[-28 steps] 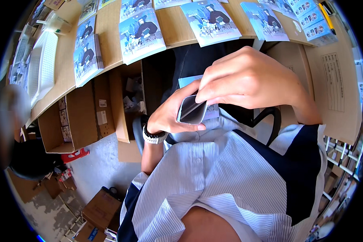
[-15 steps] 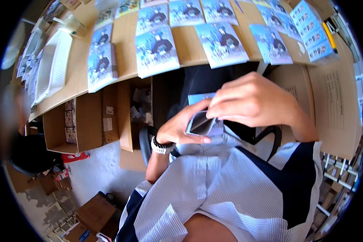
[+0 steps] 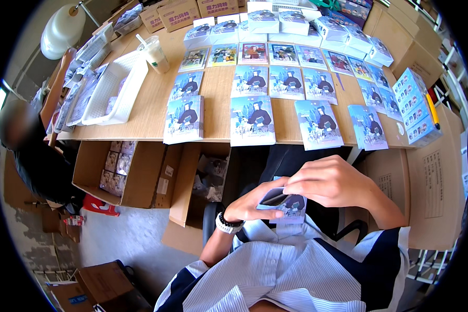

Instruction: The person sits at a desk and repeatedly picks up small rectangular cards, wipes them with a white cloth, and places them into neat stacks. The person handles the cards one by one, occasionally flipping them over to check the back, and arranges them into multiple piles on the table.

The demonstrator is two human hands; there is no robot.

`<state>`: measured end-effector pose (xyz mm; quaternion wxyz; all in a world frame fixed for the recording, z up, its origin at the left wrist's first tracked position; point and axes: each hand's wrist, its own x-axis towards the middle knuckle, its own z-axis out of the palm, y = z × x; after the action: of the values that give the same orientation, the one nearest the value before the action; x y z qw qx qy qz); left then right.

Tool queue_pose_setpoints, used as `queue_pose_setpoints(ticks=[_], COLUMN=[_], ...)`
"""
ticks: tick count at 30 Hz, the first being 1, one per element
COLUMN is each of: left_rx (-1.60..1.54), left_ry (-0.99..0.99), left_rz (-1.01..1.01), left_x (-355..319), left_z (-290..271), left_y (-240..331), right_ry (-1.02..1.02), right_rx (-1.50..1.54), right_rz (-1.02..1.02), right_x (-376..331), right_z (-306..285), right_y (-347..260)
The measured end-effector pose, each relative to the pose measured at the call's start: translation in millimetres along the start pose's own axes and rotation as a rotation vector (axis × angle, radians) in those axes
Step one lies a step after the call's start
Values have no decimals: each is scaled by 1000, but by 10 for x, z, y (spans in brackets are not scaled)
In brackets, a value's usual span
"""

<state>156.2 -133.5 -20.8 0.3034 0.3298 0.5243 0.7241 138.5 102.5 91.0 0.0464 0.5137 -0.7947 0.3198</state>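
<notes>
Over my lap, my left hand (image 3: 252, 204) is wrapped round a small light-blue printed packet (image 3: 295, 207), thumb along its near side. The packet's mouth gapes, showing a dark inside with a thin pale edge across it. My right hand (image 3: 327, 179) comes in from the right, fingers curled and closed at the packet's upper rim. Whether those fingertips also hold something inside the mouth is hidden. Just beyond, along the table's front edge, lie stacks of blue printed cards or packets, including a front stack (image 3: 252, 122) and a right-hand one (image 3: 368, 127).
Behind the stacks are more printed sheets (image 3: 284, 54) and white-sided boxes (image 3: 262, 23). A white basket (image 3: 96, 112) and a drink cup (image 3: 156, 54) stand left. At right are a blue box (image 3: 413, 104) and cartons (image 3: 434, 182). Open cartons (image 3: 140, 177) sit below. A person (image 3: 41, 156) works far left.
My view has tilted up, so more of the table's far side shows. The packet has turned, showing more of its printed face. Both hands stay on it.
</notes>
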Motion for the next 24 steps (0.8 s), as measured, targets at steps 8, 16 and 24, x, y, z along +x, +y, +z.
queue_pose_setpoints(ticks=[8, 16, 24], left_rx=[-45, 182, 863], left_ry=[422, 588, 352], left_rz=[55, -124, 1], left_x=[-263, -143, 64], left_z=[-12, -147, 192], left_y=[14, 20, -277], right_ry=[0, 518, 480], right_rx=[202, 362, 244], right_rz=[237, 523, 748], right_x=[391, 1541, 2436], right_z=[32, -255, 457], right_y=[167, 1550, 2868])
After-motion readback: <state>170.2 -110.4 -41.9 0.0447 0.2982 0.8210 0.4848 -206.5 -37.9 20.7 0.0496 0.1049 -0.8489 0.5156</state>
